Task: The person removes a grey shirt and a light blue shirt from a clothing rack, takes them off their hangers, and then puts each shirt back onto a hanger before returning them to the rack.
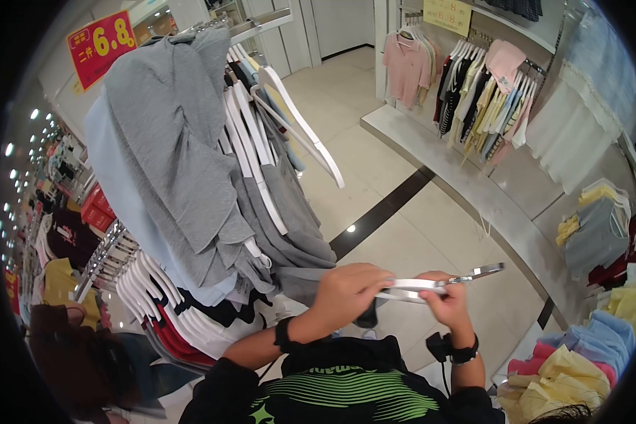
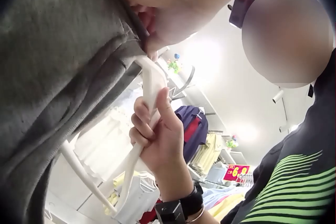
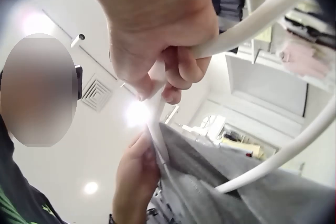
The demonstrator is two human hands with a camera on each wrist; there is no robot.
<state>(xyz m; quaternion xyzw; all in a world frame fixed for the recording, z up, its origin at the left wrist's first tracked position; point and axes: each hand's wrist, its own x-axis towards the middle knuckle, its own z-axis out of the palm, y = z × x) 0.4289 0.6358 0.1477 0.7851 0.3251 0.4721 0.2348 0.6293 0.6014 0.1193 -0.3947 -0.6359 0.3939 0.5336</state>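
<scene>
In the head view both hands are close together in front of the chest. My right hand (image 1: 446, 302) grips a white clothes hanger (image 1: 410, 285) near its metal hook, fingers and thumb curled round it. The left hand (image 1: 350, 290) pinches the edge of a grey garment (image 2: 63, 61) at the hanger's other end. In the right wrist view one arm of the hanger (image 3: 257, 22) comes out from under the right fingers, and its far end meets the grey cloth (image 3: 210, 176) by the left hand (image 3: 137, 174). The left fingertips are partly hidden in the left wrist view.
A rack at the left carries a large grey garment (image 1: 169, 134) and several white hangers (image 1: 247, 141). Lower down hang more clothes on white hangers (image 1: 162, 290). Folded clothes (image 1: 565, 374) lie at the lower right. Wall rails (image 1: 473, 92) with clothes stand beyond the tiled floor (image 1: 403, 205).
</scene>
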